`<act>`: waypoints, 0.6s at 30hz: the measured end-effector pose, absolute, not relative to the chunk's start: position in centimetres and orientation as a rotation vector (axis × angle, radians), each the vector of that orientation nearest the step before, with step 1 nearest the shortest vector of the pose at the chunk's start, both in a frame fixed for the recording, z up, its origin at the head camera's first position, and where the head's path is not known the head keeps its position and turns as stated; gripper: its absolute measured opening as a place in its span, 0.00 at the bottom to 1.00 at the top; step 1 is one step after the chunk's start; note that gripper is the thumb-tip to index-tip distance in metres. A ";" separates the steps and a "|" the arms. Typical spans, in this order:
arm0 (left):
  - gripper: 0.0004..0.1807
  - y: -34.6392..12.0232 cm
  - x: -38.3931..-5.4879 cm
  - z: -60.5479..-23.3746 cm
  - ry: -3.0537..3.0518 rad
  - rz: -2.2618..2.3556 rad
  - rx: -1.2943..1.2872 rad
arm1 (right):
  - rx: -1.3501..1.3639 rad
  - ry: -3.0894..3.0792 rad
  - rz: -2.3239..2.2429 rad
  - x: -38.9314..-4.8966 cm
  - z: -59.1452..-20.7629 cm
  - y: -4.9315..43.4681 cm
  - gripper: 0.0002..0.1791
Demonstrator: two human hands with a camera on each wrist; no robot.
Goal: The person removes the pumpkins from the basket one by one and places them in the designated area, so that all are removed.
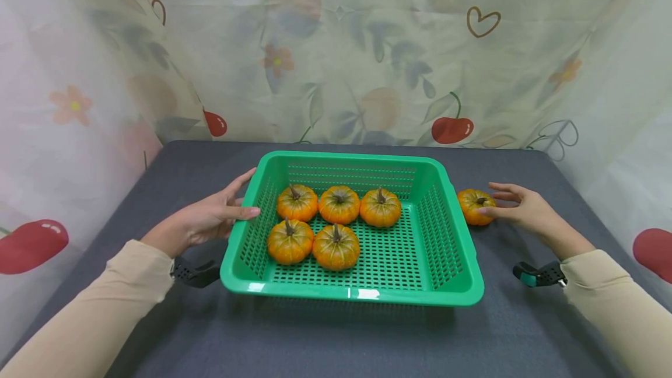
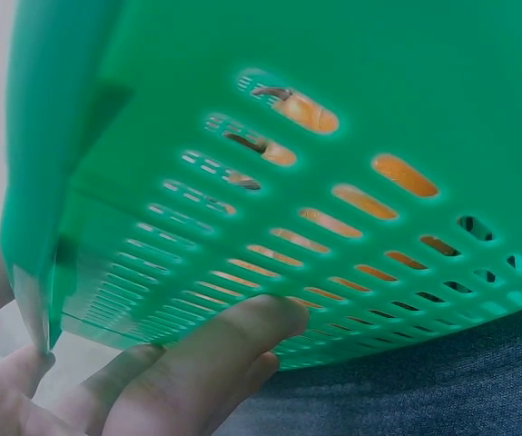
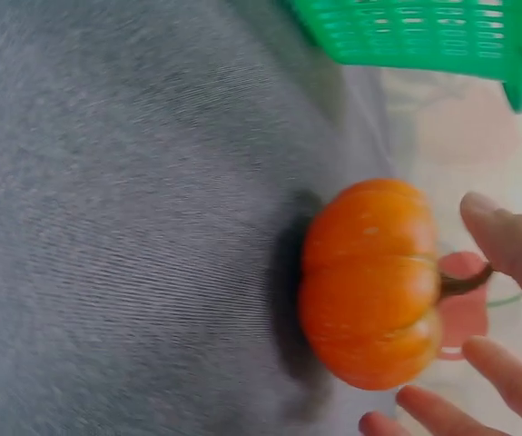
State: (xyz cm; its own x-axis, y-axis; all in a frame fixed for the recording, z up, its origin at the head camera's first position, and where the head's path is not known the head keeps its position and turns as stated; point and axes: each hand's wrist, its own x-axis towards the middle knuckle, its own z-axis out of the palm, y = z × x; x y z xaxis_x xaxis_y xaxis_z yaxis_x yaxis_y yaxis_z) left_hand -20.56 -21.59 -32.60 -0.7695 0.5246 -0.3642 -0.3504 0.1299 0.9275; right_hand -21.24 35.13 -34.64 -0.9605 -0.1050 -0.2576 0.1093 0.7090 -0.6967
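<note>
A green slotted basket (image 1: 357, 295) stands mid-table and holds several small orange pumpkins (image 1: 339, 204). My left hand (image 1: 240, 198) lies against the basket's left wall with straight fingers, the thumb on the rim. In the left wrist view the fingers (image 2: 215, 354) press on the outer wall of the basket (image 2: 351, 109). One more pumpkin (image 1: 472, 206) sits on the table just right of the basket. My right hand (image 1: 501, 204) is spread beside it, fingertips at its right side. The right wrist view shows this pumpkin (image 3: 369, 282) with the fingers (image 3: 515, 241) near its stem, not curled round it.
The grey table (image 1: 336, 343) has bare cloth in front of and behind the basket. A flowered curtain (image 1: 336, 63) closes off the back and both sides. Black wrist mounts (image 1: 196, 273) (image 1: 538, 275) sit under each sleeve.
</note>
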 end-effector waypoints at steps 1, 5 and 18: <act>0.55 -21.6 -20.6 -32.6 1.760 1.715 0.170 | 0.002 2.641 -1.101 -21.1 -34.4 35.2 0.51; 0.54 -21.5 -20.6 -32.7 1.764 1.712 0.175 | -0.001 2.653 -1.112 -20.6 -33.4 35.5 0.50; 0.54 -21.6 -20.8 -33.0 1.751 1.717 0.168 | -0.020 2.755 -1.208 -18.8 -29.4 34.9 0.40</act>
State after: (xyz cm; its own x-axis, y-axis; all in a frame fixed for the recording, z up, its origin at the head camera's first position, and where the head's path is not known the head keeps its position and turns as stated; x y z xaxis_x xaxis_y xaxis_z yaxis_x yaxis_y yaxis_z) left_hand -20.79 -21.61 -32.96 -0.7674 0.5273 -0.3647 -0.3543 0.1253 0.9267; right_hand -18.78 34.91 -29.44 -0.9911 -0.0653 -0.1160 0.0411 0.6788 -0.7332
